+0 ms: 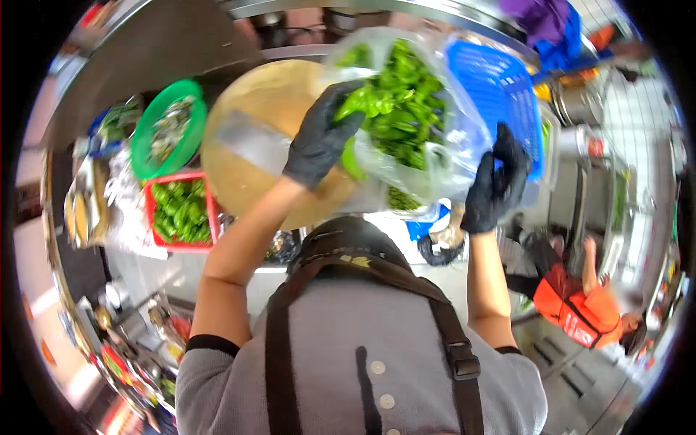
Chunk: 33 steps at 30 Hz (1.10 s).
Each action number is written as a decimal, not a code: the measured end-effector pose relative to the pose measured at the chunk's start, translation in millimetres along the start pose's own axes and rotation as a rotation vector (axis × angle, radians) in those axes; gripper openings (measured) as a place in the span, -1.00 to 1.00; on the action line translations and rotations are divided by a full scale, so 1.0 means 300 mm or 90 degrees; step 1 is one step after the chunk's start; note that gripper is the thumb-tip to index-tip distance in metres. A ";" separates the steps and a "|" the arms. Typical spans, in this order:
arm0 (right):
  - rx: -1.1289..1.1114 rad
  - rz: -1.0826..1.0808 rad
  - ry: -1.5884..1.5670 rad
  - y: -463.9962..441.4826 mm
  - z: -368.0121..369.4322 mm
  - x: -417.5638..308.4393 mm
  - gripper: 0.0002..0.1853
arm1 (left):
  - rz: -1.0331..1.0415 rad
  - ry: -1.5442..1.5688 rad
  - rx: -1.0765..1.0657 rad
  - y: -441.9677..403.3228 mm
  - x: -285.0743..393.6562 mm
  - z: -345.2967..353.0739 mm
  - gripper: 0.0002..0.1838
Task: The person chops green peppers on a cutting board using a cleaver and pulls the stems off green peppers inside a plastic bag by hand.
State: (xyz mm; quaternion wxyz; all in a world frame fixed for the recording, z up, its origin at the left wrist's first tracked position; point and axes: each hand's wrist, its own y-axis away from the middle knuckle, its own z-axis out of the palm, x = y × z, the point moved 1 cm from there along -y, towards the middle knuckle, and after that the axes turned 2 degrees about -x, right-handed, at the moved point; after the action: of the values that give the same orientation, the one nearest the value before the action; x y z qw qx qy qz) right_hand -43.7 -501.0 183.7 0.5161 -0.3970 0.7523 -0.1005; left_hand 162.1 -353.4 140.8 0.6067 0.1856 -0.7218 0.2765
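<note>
My left hand (317, 138), in a black glove, is closed around green peppers (353, 106) over the left side of a clear plastic bag (459, 145). One pepper hangs below the fingers. Many more peppers (406, 109) fill the open bag. To the right of the bag, my black-gloved right hand (498, 181) has its fingers apart and nothing visible in them, in front of the blue basket (538, 119). On the round wooden chopping board (239, 94) lies a broad, blurred, grey cleaver blade (254, 141).
Left of the board are a green basket (138, 156) and a red basket (150, 210) of green peppers. White plastic bags (129, 192) lie beside them. A metal shelf edge (406, 6) runs along the back. A person in an orange vest (580, 312) is at the right.
</note>
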 end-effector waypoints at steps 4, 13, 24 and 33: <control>-0.440 -0.076 -0.074 0.260 0.284 -0.112 -0.50 | -0.167 0.311 0.292 0.311 0.014 -0.257 -0.68; -0.748 0.022 0.298 0.529 0.857 -0.133 0.03 | -0.302 0.509 0.453 0.685 -0.295 -0.461 -0.70; -0.455 0.122 -0.384 0.509 0.644 -0.220 -0.49 | -0.297 0.075 0.458 0.624 -0.510 -0.441 -0.62; -0.603 0.111 -0.005 0.537 0.783 -0.224 -0.74 | -0.343 0.229 0.474 0.637 -0.495 -0.439 -0.55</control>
State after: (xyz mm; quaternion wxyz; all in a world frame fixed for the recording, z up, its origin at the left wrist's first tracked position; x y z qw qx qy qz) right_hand 88.2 -286.0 35.0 0.2881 -0.5242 0.7439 0.2981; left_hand 177.5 -132.5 -23.2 0.6639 0.5195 -0.3841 0.3766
